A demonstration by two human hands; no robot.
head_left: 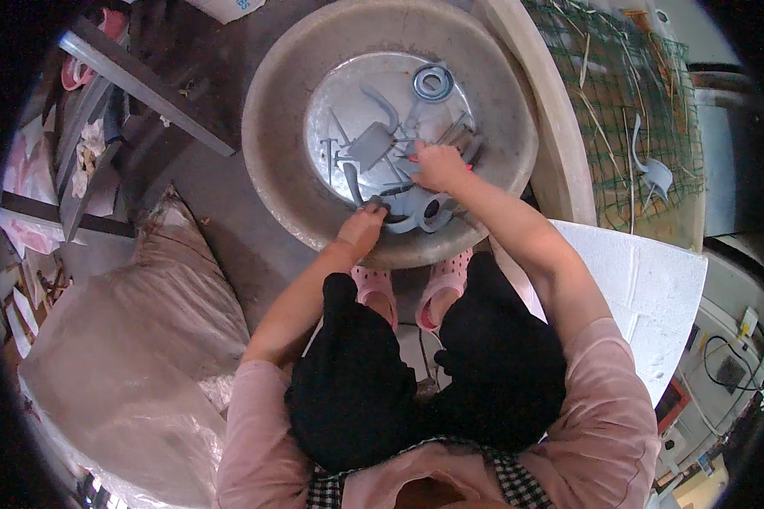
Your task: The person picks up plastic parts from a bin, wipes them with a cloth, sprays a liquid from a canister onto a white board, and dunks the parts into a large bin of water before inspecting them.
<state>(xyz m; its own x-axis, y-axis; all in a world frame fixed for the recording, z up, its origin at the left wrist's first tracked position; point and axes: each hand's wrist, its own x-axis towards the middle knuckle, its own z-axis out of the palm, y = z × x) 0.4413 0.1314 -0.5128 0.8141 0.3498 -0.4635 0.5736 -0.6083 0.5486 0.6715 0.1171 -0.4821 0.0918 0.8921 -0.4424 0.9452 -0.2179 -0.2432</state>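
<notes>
A wide round basin stands before my knees with loose grey moulded-looking parts in it. My left hand is at its near side, fingers closed at the edge of a curved grey part with a round opening. Further right and deeper, my right hand has its fingers bent together; a bit of red shows beside the fingertips, and what they hold is hidden. A flat rectangular grey part lies left of that hand. Beyond are a curved grey strip and a grey ring. Several thin rods lie among them.
To the left lies a large plastic-covered sack, with a metal bar frame beyond it. On the right are a green wire mesh bearing a grey part, and a white foam board. My pink clogs touch near the basin.
</notes>
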